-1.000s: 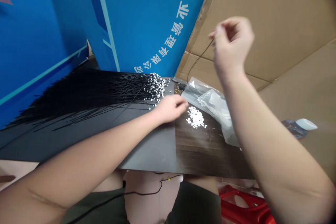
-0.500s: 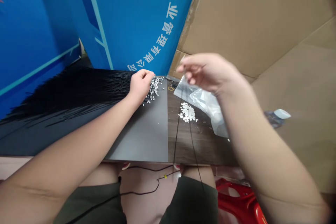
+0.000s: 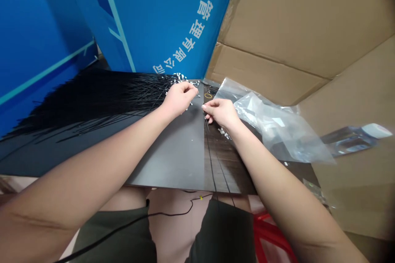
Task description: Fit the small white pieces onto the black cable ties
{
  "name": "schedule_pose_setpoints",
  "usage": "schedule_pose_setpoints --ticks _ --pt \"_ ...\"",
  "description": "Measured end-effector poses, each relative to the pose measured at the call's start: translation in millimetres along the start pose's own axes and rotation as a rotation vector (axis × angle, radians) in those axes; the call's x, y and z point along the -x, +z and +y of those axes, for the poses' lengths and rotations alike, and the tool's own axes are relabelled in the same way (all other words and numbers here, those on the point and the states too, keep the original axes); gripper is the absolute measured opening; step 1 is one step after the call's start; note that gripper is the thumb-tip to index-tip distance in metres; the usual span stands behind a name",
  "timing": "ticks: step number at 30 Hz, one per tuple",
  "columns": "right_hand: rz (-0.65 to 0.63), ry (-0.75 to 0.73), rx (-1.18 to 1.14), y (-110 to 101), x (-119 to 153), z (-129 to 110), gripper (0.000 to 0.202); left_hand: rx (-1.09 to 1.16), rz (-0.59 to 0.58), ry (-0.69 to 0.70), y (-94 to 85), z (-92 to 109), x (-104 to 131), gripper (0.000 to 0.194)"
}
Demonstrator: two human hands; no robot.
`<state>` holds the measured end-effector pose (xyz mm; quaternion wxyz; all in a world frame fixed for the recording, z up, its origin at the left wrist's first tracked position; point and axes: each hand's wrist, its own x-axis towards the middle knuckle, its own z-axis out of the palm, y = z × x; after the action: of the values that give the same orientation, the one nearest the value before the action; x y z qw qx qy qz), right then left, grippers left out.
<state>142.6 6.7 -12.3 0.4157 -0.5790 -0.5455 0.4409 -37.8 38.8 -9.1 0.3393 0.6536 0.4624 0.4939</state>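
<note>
My left hand [image 3: 180, 98] is closed in a pinch at the white-tipped ends of a large bundle of thin black cords [image 3: 101, 94]. What its fingertips hold, if anything, is too small to make out. Just to the right, my right hand [image 3: 221, 111] pinches a black cord [image 3: 211, 160], whose two strands run down over the table edge towards my lap. Small white pieces [image 3: 224, 133] lie in a pile partly hidden under my right wrist. White tips [image 3: 179, 77] of the bundle show behind my left hand.
A clear plastic bag [image 3: 277, 127] lies right of my right hand, with a plastic bottle [image 3: 352, 139] beyond it. A yellow ring [image 3: 208, 96] sits near the back edge. Blue panel [image 3: 160, 16] and cardboard [image 3: 284, 28] stand behind the table. A red stool [image 3: 271, 234] is below.
My right hand has come down and left from above the bag, close to my left hand, the cord strands still hanging from it. The view has shifted slightly.
</note>
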Motion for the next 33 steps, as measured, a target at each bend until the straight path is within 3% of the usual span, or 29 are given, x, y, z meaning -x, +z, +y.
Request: schedule_pose_setpoints --ticks 3,7,14,26,29,33 --pt "-0.011 -0.012 -0.044 2 -1 5 0.016 -0.093 -0.109 0.027 4.4 0 3 0.012" --pt "-0.017 -0.044 -0.081 -1 -1 7 0.019 -0.166 -0.141 0.040 8.9 -2 5 0.017" --pt "-0.066 -0.026 -0.110 -5 9 -3 0.016 0.179 -0.316 -0.187 9.5 -2 6 0.017" --pt "-0.057 -0.003 -0.205 -6 13 -5 0.020 0.236 -0.244 -0.133 11.5 1 7 0.006" --pt "-0.041 -0.002 -0.244 -8 13 -7 0.018 0.127 -0.232 -0.129 8.9 2 6 0.010" --pt "-0.040 -0.030 -0.324 -14 12 -9 0.014 -0.288 -0.214 -0.009 3.7 2 5 0.018"
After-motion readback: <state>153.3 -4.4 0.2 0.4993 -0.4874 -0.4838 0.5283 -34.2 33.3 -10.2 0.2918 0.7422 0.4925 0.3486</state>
